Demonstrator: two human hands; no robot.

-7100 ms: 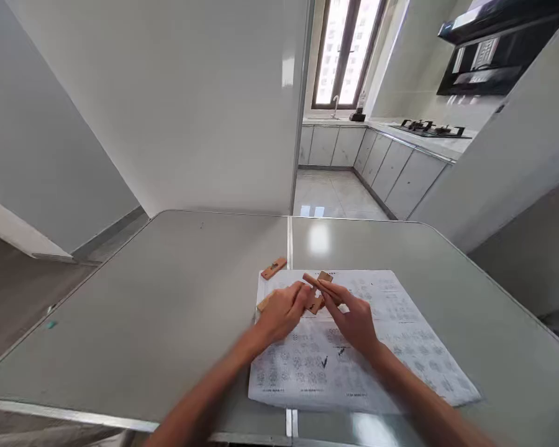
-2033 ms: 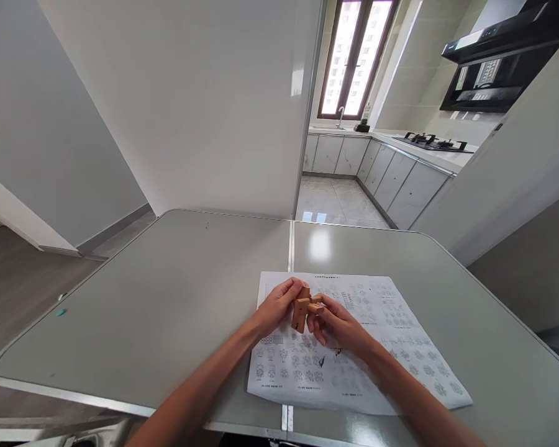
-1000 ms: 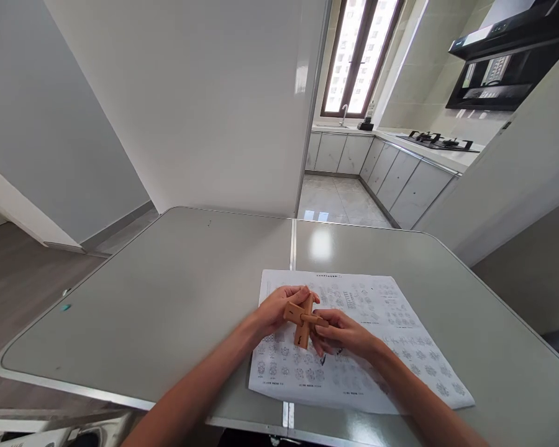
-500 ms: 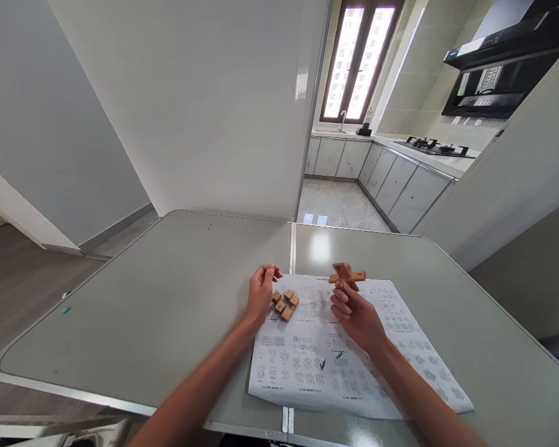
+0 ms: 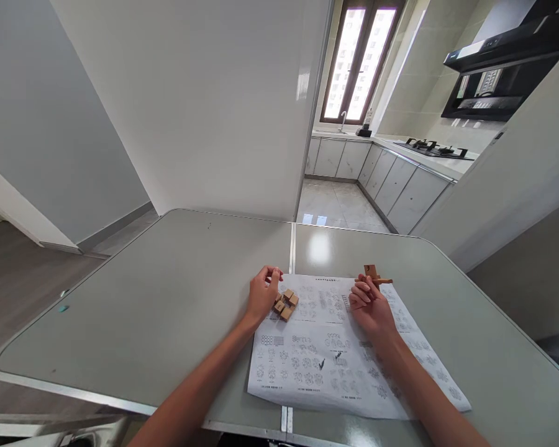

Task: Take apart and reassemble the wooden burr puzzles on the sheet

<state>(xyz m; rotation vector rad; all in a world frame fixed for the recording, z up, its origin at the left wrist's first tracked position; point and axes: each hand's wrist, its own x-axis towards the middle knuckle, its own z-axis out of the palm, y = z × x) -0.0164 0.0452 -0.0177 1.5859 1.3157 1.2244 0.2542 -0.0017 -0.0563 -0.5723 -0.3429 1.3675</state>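
On the left part of a printed white sheet (image 5: 302, 397) rests a small cluster of brown wooden puzzle blocks (image 5: 286, 311). Right beside it is my left hand (image 5: 261, 295), its fingers curled together and no object showing in them. My right hand (image 5: 371, 307), raised over the sheet's right side, grips a crossed wooden puzzle piece (image 5: 371, 271). One flat end of that piece stands up with a dark mark like a 3, and a thin bar sticks out to the right. My fingers hide the lower part.
A grey-green table (image 5: 144, 323) with a metal centre seam (image 5: 292, 248) lies under everything. A small teal bit (image 5: 64, 308) sits near its left edge. Beyond stand a white wall (image 5: 205, 112) and a kitchen with a stove (image 5: 435, 149).
My right hand has moved right with the crossed wooden puzzle piece and turned it, so its marked face shows. My left hand and the block cluster have stayed nearly still.
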